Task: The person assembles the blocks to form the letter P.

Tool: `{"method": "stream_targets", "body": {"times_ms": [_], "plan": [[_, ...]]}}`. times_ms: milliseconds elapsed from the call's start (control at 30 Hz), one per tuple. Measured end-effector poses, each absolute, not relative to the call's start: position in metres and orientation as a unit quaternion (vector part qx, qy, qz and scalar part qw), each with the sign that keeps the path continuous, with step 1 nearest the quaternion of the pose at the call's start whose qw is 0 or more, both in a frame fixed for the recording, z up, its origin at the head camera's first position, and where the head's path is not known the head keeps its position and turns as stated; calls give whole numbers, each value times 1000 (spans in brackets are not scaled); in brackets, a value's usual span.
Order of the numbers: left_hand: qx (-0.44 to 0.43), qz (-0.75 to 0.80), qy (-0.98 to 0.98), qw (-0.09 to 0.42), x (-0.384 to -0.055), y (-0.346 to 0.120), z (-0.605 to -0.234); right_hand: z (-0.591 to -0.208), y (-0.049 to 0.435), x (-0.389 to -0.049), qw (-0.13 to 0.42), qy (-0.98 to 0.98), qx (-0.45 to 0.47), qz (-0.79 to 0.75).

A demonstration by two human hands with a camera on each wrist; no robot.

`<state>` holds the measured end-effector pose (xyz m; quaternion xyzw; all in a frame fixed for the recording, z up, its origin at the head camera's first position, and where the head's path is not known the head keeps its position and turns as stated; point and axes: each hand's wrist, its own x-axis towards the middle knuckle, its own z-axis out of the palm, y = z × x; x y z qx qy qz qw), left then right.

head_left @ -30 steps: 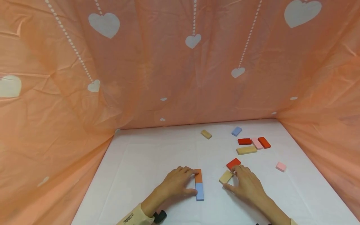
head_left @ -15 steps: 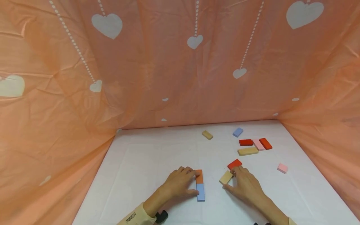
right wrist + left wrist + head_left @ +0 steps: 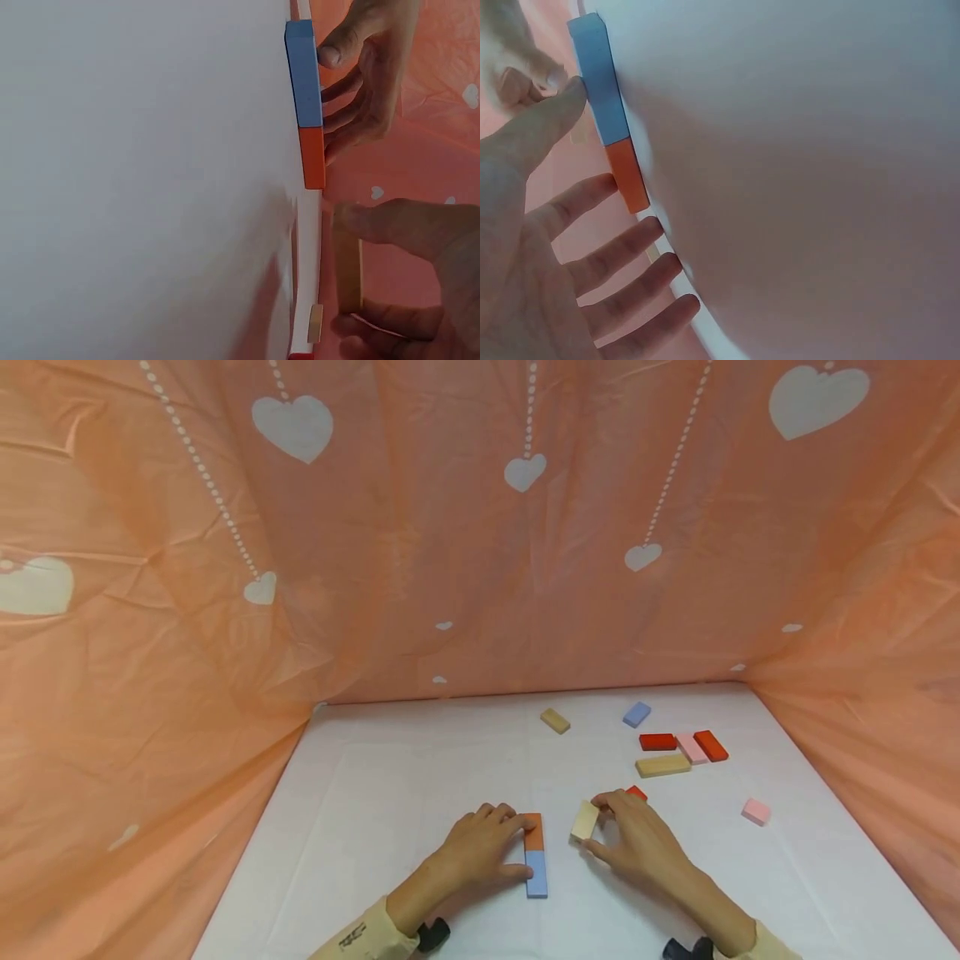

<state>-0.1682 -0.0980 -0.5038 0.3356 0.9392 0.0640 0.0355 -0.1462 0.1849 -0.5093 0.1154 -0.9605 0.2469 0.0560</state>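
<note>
An orange block and a longer blue block lie end to end on the white table. My left hand is at their left side, with straight fingers. Its thumb touches the blue block and its index finger the orange one. To the right, my right hand pinches a pale wooden block by its ends between thumb and fingers. In the right wrist view this wooden block looks raised off the table. Behind the right hand, a red block is mostly hidden.
At the back right lie a dark red block, a pink block, a red-orange block and a long wooden block. Farther back are a blue block and a wooden block. A pink block lies right.
My right hand has moved left with the pale wooden block, away from the red block, and the block has turned slightly. The left hand keeps its place at the orange and blue blocks.
</note>
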Motion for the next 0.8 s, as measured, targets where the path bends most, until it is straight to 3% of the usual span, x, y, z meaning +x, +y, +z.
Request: {"method": "stream_targets", "body": {"times_ms": [433, 800], "plan": [[325, 56, 942, 56, -169, -94, -500, -512, 167, -186, 97, -938, 201, 266], [317, 44, 946, 56, -168, -93, -500, -514, 159, -219, 1, -918, 226, 327]]}}
